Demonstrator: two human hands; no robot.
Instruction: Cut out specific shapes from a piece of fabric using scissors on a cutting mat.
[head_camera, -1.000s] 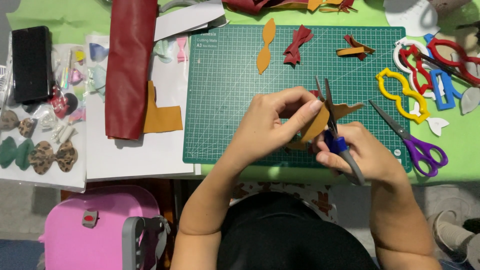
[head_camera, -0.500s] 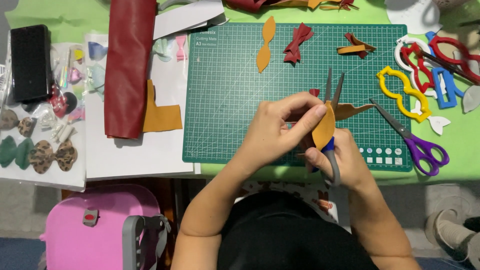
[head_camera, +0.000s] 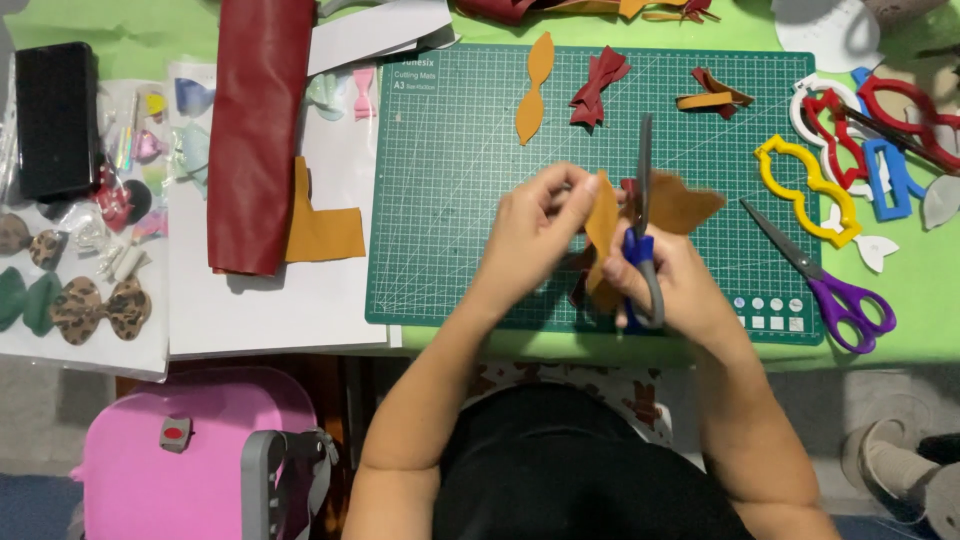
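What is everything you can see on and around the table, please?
cutting mat: 1, green, table centre
tan piece: 1, held over mat
blue-handled scissors: 1, in right hand
purple-handled scissors: 1, mat's right edge
bow templates: several, yellow, red, blue, white, right
red roll: 1, left of mat
tan offcut: 1, beside roll
finished bows: several, leopard, green, far left
black box: 1, top left
pink case: 1, below table
left hand: pinches tan piece
right hand: grips scissors
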